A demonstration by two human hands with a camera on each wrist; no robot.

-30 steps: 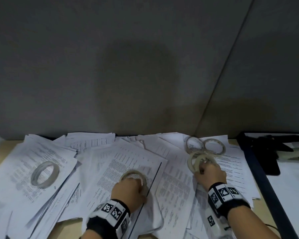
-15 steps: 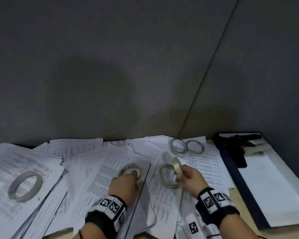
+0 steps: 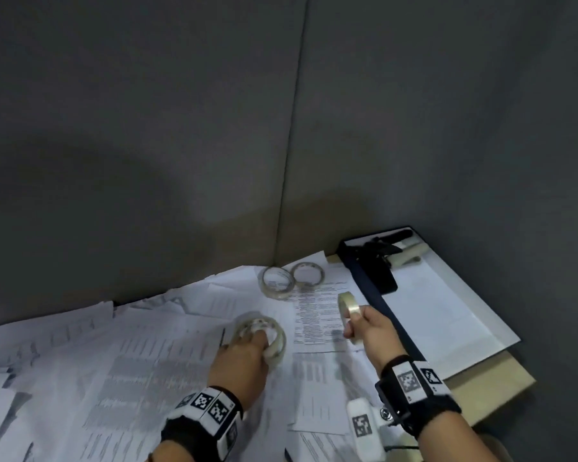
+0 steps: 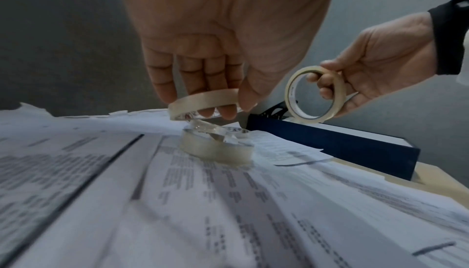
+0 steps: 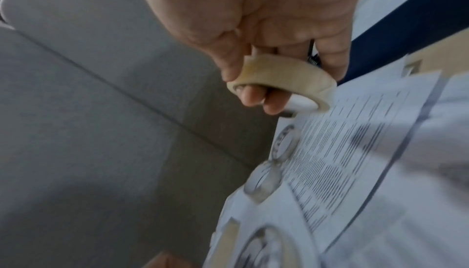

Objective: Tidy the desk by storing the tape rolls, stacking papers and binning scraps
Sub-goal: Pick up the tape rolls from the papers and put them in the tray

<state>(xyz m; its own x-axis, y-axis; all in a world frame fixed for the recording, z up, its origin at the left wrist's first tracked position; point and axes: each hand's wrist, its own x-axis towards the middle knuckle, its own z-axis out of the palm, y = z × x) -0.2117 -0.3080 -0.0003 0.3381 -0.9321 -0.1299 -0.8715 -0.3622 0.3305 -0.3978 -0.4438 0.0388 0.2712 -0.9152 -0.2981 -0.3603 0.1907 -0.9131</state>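
Note:
Printed papers [image 3: 167, 355] lie scattered over the desk. My left hand [image 3: 259, 338] pinches a translucent tape roll [image 4: 203, 100] by its rim, thumb against fingers, a little above the sheets; in the head view it is blurred. My right hand [image 3: 352, 325] holds a second tape roll [image 3: 347, 306] on edge, with fingers hooked through its hole [image 5: 253, 96] and thumb outside. Two more rolls [image 3: 277, 283] [image 3: 308, 273] lie flat side by side on the papers near the back wall, just beyond both hands.
A navy folder [image 3: 377, 295] with a white sheet lies at the right of the desk, and a black desk tool [image 3: 381, 261] rests on its far end. Grey partition walls [image 3: 181, 161] close the back and right. The desk's front right edge [image 3: 501, 395] shows bare wood.
My right hand moved right, carrying one roll upright. My left hand lifted its roll off the papers. The view swung right, so the roll at far left is out of sight.

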